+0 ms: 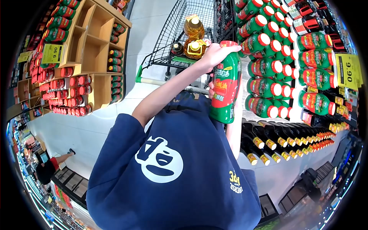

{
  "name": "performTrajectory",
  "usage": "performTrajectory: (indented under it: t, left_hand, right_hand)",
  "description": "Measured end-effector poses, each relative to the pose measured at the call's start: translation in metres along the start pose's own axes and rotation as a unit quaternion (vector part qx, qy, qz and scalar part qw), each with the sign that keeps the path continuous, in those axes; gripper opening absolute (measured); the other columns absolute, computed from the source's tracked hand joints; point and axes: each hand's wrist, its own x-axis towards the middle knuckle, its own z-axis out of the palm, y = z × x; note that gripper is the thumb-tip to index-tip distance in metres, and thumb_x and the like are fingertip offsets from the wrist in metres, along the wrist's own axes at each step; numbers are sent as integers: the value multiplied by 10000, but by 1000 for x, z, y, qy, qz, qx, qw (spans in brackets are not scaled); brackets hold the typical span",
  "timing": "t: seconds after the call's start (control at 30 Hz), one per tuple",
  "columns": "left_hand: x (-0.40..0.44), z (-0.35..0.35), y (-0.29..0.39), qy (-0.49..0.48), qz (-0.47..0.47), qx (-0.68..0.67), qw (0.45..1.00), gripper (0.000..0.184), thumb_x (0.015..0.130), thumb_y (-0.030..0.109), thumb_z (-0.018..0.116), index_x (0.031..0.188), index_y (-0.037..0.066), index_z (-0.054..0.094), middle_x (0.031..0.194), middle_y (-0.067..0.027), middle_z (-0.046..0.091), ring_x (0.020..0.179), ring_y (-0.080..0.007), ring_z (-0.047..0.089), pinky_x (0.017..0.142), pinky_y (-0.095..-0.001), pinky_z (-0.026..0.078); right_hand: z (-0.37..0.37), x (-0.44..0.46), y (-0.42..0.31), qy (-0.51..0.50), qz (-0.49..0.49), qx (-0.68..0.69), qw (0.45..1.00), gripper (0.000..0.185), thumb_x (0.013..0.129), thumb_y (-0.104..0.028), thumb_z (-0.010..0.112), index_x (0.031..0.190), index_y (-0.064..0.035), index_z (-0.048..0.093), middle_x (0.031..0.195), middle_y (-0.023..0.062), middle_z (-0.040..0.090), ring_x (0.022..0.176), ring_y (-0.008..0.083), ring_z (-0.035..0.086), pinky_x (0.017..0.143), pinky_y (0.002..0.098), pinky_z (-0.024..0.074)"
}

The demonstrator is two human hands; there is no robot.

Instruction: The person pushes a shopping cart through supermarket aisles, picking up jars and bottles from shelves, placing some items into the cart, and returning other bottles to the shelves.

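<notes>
A green bottle of oyster sauce (224,86) with a red label and red cap is held up in front of my chest, its cap end away from me. My left hand (219,54) crosses over from the left and grips it at the cap end. My right hand (211,85) is wrapped round its body from behind; only some fingertips show at the bottle's left side. Beyond my hands stands a black wire shopping cart (163,46). Inside it are golden oil bottles (193,27) and a small dark bottle (176,48).
Stacked green sauce bottles (264,87) stand close on my right, with rows of dark bottles (268,138) nearer. To my left is a wooden shelf (94,53) with red-capped jars. A person (46,168) is at the far lower left. A yellow price sign (347,71) hangs right.
</notes>
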Motion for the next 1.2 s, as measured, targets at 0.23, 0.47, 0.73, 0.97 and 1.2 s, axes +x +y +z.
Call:
performTrajectory:
  t: [0.23,0.47,0.73,0.97,1.2]
  left_hand:
    - [15,-10,-7,-73,-146,-165,973,327,774,256,715,923,-15,607,794,-95,662,663,-181,655,654,-339,566]
    - [19,-10,-21,-114,-16,-4,993,291,794,281,716,942,35,666,869,-36,682,787,-103,632,731,-281,500]
    - [33,-13,-2,-116,183,143,966,358,645,283,801,829,28,629,751,-103,686,701,-186,689,682,-299,545]
    - [74,-44,13,-350,245,227,875,386,560,187,778,891,48,636,900,-99,664,953,-268,626,871,-375,497]
    - [134,-98,-16,-286,340,384,809,594,556,161,781,1105,65,578,1295,-133,531,1168,-313,517,961,-416,460]
  right_hand:
    - [-50,36,11,-199,57,116,971,754,853,-559,451,1307,39,386,886,162,496,663,240,502,608,336,433]
    - [-73,38,21,-69,-62,-18,996,1093,672,-895,344,1243,33,420,988,212,550,817,329,592,699,413,516]
    - [-68,50,-15,-14,-185,-152,971,900,645,-689,496,1211,9,449,1030,182,572,882,294,599,759,394,509]
    - [-80,87,-55,95,-271,-321,903,737,629,-475,647,1177,-13,478,1054,147,591,928,248,600,803,368,497]
    - [-125,158,-72,217,-290,-562,744,646,613,-261,797,1143,-35,506,1079,113,609,973,203,602,847,341,485]
